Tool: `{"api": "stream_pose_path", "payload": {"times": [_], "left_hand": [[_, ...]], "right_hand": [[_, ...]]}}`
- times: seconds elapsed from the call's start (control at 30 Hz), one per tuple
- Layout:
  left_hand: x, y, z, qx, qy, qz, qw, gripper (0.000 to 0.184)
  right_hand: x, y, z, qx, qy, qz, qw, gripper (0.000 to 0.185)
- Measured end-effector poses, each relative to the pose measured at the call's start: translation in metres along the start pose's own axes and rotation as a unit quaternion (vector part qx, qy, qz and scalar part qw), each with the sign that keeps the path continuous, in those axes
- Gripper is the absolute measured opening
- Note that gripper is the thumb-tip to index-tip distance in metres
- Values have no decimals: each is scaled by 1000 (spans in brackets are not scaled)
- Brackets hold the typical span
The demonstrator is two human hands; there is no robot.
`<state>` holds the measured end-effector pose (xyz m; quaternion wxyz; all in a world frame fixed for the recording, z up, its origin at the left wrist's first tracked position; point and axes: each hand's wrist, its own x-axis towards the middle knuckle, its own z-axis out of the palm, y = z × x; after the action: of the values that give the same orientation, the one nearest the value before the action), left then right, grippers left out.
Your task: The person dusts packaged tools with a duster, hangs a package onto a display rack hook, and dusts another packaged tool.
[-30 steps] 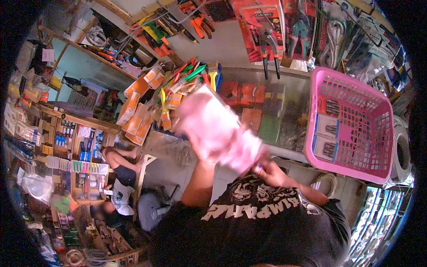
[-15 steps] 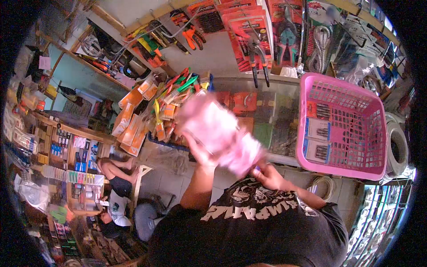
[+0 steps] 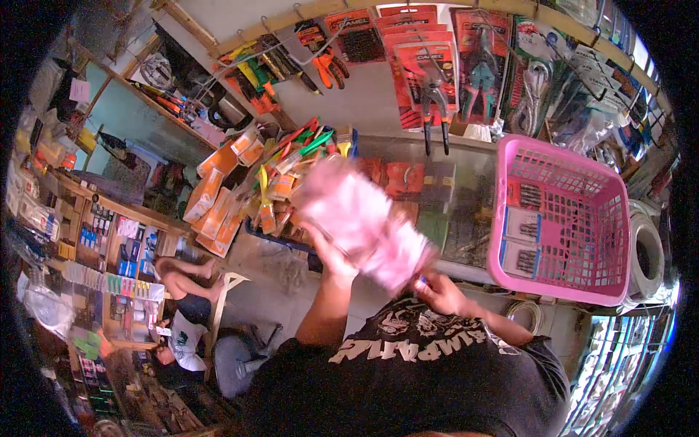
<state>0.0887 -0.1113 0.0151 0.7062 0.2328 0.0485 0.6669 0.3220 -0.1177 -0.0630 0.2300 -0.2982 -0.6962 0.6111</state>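
Pink and whitish, the blurred bundle [image 3: 349, 207] hangs in front of the torso, in the space between the person and the glass-topped surface [image 3: 473, 175]; whether it is cloth or soft packaging, the blur does not let me tell. Its long axis slants from about 10 o'clock, where the broader end reaches toward the coloured-handled brushes [image 3: 317, 143], down to about 4 o'clock, where the narrower end comes to the right hand [image 3: 445, 295]. From the left hand [image 3: 336, 261], the broad part lies at roughly 12 to 1 o'clock; from the right fingers, the whole length runs off toward 10 o'clock. The left hand is nearer the middle and bears the bundle along its lower-left edge, thumb up its side and the other fingers mostly hidden by it. The right fingers are curled narrow at the lower end, with a small blue spot showing there; I cannot tell whether they pinch the bundle or something else. So the two hands sit at different places along the length, the left as a support near the centre, the right at the tip. Orange boxes [image 3: 206, 195] lie beyond at about 10 o'clock from the left hand, and the pink basket [image 3: 501, 218] stands at about 2 o'clock from the right, apart from both hands.
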Motion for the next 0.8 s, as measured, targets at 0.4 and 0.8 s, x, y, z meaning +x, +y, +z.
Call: {"api": "stream_pose_path", "payload": {"times": [0.4, 0.8], "left_hand": [[-10, 5, -11, 48, 69, 172, 982, 75], [-22, 23, -57, 102, 32, 159, 982, 71]], "right_hand": [[20, -3, 1, 22, -60, 79, 995, 44], [29, 14, 27, -74, -86, -47, 992, 39]]}}
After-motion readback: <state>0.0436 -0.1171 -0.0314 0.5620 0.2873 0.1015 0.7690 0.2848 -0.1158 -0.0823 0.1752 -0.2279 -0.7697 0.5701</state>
